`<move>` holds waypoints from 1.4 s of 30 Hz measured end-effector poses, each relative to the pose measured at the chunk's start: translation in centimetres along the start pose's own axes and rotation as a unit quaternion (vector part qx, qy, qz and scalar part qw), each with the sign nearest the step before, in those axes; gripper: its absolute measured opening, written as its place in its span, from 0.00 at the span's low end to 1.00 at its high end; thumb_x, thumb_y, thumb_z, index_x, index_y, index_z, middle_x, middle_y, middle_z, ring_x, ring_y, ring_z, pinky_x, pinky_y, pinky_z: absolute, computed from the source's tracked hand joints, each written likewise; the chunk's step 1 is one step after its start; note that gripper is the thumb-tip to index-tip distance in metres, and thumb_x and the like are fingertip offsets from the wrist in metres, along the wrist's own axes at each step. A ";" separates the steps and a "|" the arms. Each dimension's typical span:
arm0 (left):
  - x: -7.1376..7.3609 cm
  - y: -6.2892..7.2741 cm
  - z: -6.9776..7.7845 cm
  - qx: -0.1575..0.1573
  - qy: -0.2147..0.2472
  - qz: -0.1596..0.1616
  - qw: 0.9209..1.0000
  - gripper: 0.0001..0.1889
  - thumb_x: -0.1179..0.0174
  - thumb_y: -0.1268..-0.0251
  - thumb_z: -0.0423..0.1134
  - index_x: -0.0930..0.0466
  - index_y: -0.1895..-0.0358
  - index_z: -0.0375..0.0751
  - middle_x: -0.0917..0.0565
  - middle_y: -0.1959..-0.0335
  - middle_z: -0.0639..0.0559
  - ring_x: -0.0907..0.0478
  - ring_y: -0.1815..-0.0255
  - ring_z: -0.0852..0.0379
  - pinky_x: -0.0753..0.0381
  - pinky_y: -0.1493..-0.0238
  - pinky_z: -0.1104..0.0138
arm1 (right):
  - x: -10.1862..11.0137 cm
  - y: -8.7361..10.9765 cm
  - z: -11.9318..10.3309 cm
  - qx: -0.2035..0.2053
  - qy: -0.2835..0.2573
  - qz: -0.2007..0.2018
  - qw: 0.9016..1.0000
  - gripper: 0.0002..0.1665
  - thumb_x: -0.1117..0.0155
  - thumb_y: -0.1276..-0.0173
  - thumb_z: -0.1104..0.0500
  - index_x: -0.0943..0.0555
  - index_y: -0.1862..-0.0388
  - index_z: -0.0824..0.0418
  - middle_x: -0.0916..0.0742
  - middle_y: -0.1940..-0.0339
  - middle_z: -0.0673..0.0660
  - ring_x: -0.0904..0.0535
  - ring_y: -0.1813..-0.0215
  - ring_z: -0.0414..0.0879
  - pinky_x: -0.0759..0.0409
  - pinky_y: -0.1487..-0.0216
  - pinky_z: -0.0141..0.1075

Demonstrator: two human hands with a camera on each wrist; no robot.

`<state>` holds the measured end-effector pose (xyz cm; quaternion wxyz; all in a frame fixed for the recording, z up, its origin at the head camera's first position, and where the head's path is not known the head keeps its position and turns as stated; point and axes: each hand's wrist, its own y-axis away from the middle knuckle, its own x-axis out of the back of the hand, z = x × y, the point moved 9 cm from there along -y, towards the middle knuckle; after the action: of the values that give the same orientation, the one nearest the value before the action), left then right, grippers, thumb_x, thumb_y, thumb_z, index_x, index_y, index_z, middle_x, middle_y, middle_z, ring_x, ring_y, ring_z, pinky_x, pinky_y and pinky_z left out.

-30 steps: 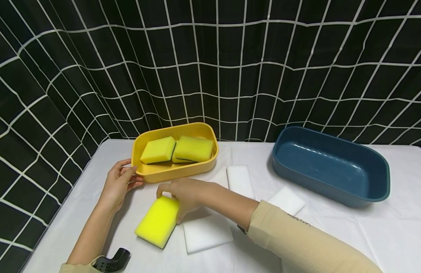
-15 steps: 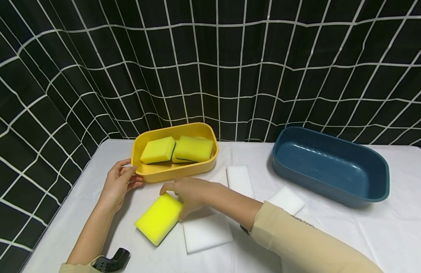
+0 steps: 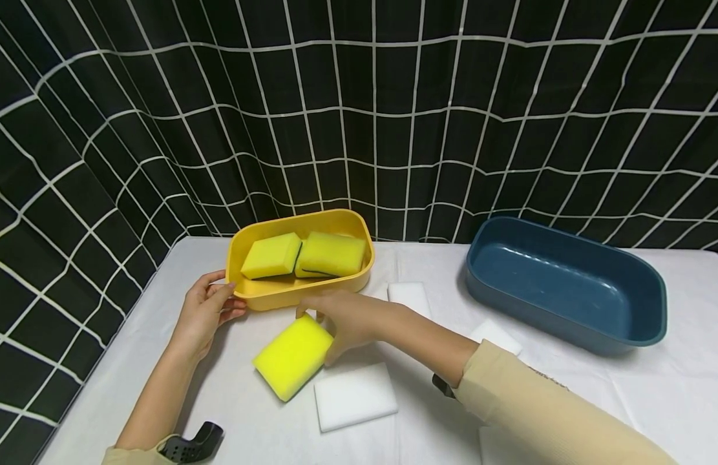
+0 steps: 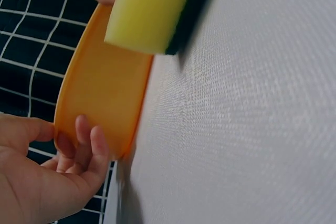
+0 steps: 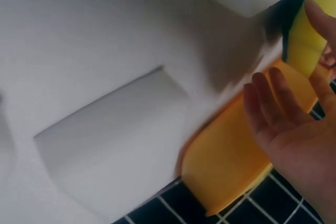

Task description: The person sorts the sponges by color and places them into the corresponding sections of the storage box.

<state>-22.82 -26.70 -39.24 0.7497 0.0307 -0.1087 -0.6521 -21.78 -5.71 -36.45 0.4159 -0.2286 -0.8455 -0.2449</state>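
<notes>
My right hand [image 3: 349,320] pinches a yellow sponge [image 3: 291,358] with a dark green scouring side, thumb on one edge and index finger on the other. The sponge is tilted close over the white cloth, just in front of a yellow tub [image 3: 300,298]. In the right wrist view, the other fingers [image 5: 281,93] of this hand extend past the sponge. At the tub's left end, my left hand [image 3: 201,313] holds the rim, thumb on top and fingers against the outer wall [image 4: 100,87]. Two similar sponges lie inside the tub, a left one [image 3: 271,255] and a right one [image 3: 334,253].
White foam blocks lie on the cloth: one in front [image 3: 355,397], one partly behind my right forearm [image 3: 409,297], another near the blue tub [image 3: 496,337]. The blue tub [image 3: 545,284] stands at the right. A black curtain with white grid lines [image 3: 393,129] hangs behind the table.
My right hand has moved right and toward the yellow tub, carrying the sponge, which has turned and lifted. The left hand has stayed on the tub's rim.
</notes>
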 end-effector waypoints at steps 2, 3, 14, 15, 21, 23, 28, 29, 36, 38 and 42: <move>0.0 0.0 0.0 0.000 -0.001 0.001 1.000 0.27 0.53 0.14 0.34 0.46 0.21 0.26 0.20 0.61 0.54 0.17 0.68 0.66 0.13 0.60 0.75 | 0.3 0.3 0.2 0.002 -0.002 0.005 1.000 0.43 0.12 0.46 0.60 0.24 0.34 0.51 0.14 0.43 0.56 0.19 0.42 0.51 0.20 0.37 0.44; 0.0 0.0 0.0 0.000 -0.001 0.002 1.000 0.27 0.53 0.14 0.34 0.46 0.21 0.27 0.20 0.61 0.54 0.17 0.68 0.66 0.13 0.60 0.75 | 0.4 0.5 0.3 0.004 -0.003 0.007 1.000 0.43 0.12 0.46 0.60 0.24 0.34 0.51 0.14 0.43 0.56 0.20 0.42 0.52 0.20 0.37 0.44; -0.1 0.0 0.0 -0.002 -0.001 -0.001 1.000 0.28 0.53 0.14 0.34 0.47 0.20 0.26 0.20 0.61 0.54 0.17 0.68 0.66 0.13 0.59 0.75 | 2.0 2.2 1.4 0.016 -0.022 0.027 0.999 0.43 0.13 0.46 0.62 0.24 0.32 0.60 0.15 0.42 0.58 0.21 0.39 0.56 0.21 0.35 0.46; -0.1 0.0 0.0 -0.003 -0.001 -0.001 1.000 0.28 0.53 0.14 0.34 0.47 0.20 0.26 0.20 0.61 0.54 0.17 0.68 0.66 0.13 0.59 0.75 | 2.1 2.3 1.5 0.016 -0.024 0.028 0.999 0.43 0.13 0.46 0.62 0.24 0.33 0.60 0.15 0.42 0.58 0.20 0.38 0.56 0.21 0.34 0.46; -0.1 0.0 0.0 -0.004 0.006 -0.003 1.000 0.28 0.53 0.14 0.33 0.47 0.20 0.26 0.21 0.62 0.55 0.17 0.69 0.66 0.13 0.59 0.75 | 2.8 2.9 1.9 0.004 -0.030 0.034 0.999 0.42 0.14 0.46 0.62 0.24 0.33 0.61 0.15 0.42 0.57 0.21 0.37 0.56 0.22 0.32 0.46; -0.1 0.0 0.0 -0.005 0.007 -0.003 1.000 0.28 0.53 0.14 0.33 0.48 0.20 0.26 0.21 0.63 0.55 0.17 0.69 0.66 0.13 0.59 0.75 | 3.1 3.1 2.1 -0.002 -0.031 0.036 0.999 0.41 0.14 0.46 0.62 0.24 0.34 0.60 0.15 0.42 0.56 0.21 0.37 0.55 0.22 0.32 0.46; -0.2 0.0 0.0 -0.004 0.007 -0.004 1.000 0.28 0.53 0.14 0.33 0.48 0.20 0.26 0.21 0.63 0.55 0.17 0.68 0.66 0.13 0.59 0.75 | 3.9 3.6 2.4 -0.010 -0.031 0.043 0.999 0.40 0.13 0.46 0.61 0.23 0.36 0.59 0.15 0.44 0.55 0.20 0.40 0.54 0.21 0.34 0.46; -0.2 0.0 0.0 -0.003 0.007 -0.003 1.000 0.28 0.53 0.14 0.33 0.48 0.20 0.26 0.21 0.63 0.56 0.17 0.68 0.66 0.13 0.59 0.75 | 4.1 3.7 2.4 -0.010 -0.031 0.045 0.998 0.40 0.13 0.46 0.60 0.24 0.36 0.59 0.15 0.44 0.55 0.20 0.40 0.54 0.21 0.34 0.46; -0.1 0.0 0.0 -0.004 0.008 -0.002 1.000 0.28 0.53 0.14 0.33 0.48 0.20 0.26 0.20 0.62 0.54 0.17 0.68 0.65 0.13 0.59 0.74 | 5.6 4.1 2.3 -0.010 -0.053 0.056 0.997 0.42 0.14 0.44 0.59 0.26 0.34 0.60 0.13 0.42 0.59 0.16 0.40 0.54 0.19 0.34 0.49; -0.1 0.0 0.0 -0.005 0.007 -0.003 1.000 0.28 0.53 0.14 0.33 0.48 0.20 0.26 0.20 0.62 0.54 0.17 0.68 0.65 0.13 0.59 0.74 | 6.0 4.1 2.2 -0.009 -0.052 0.062 0.997 0.42 0.14 0.44 0.59 0.26 0.34 0.61 0.13 0.44 0.59 0.15 0.42 0.53 0.18 0.35 0.48; -0.1 0.0 0.0 -0.005 0.000 -0.001 1.000 0.28 0.53 0.14 0.34 0.48 0.20 0.27 0.21 0.60 0.53 0.17 0.68 0.66 0.13 0.59 0.75 | 6.8 3.9 2.2 -0.011 -0.038 0.078 0.996 0.42 0.14 0.44 0.57 0.26 0.35 0.61 0.13 0.45 0.61 0.16 0.45 0.55 0.17 0.39 0.45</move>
<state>-22.79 -26.62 -39.23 0.7490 0.0272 -0.1049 -0.6536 -24.47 -0.15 -31.20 0.3987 -0.3080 -0.8373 -0.2123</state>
